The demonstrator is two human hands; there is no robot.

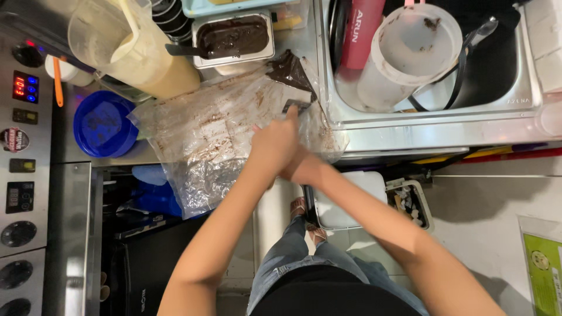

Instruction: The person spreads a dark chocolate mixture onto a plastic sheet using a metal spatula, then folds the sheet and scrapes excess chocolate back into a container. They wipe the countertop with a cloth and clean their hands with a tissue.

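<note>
Both your hands meet over the smeared plastic bag (216, 140) on the steel counter (374, 137), left hand (274, 143) on top, fingers pressed down on a small scraper (296, 106) at the bag's far edge, right hand (295, 167) tucked under the left wrist, grip hidden so cannot tell if it's closed. Bag lies flat, near end hanging off the counter edge, between the blue lid (104, 124) and the sink (433, 105); chocolate tray (233, 38) and cream jug (137, 50) sit just behind it.
</note>
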